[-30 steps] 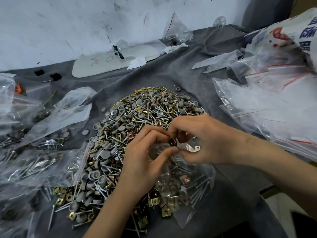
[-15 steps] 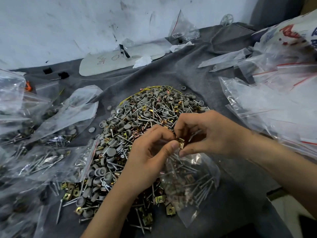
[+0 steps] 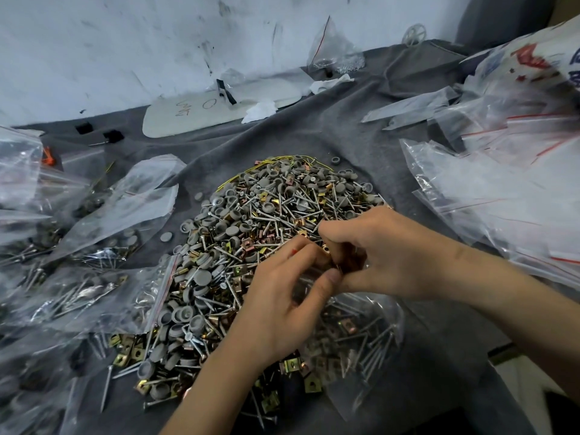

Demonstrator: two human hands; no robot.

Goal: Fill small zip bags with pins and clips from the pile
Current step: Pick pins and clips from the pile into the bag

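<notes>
Standing close by, I watched both hands meet over the near side of the pile (image 3: 251, 221) of pins and clips, which was heaped on a grey cloth (image 3: 345, 142). The left hand (image 3: 279, 312) had its thumb and forefinger curled in, pinching the mouth of a clear zip bag (image 3: 364, 337). The bag sagged beneath the hands against the pile's near right edge, already part full of pins and square brass pieces. The right hand (image 3: 395, 255) was bunched tight, its fingertips pressed to the same opening and nipping a small brass clip (image 3: 327, 248); how many it held I could not tell. The two thumbs were touching.

To the left lay filled bags (image 3: 94, 246) in a loose jumble, just beside the pile. To the right, empty bags (image 3: 502, 199) with red seal lines were stacked well apart from it. A white board (image 3: 204, 111) with pen marks lay by the scuffed wall (image 3: 125, 51).
</notes>
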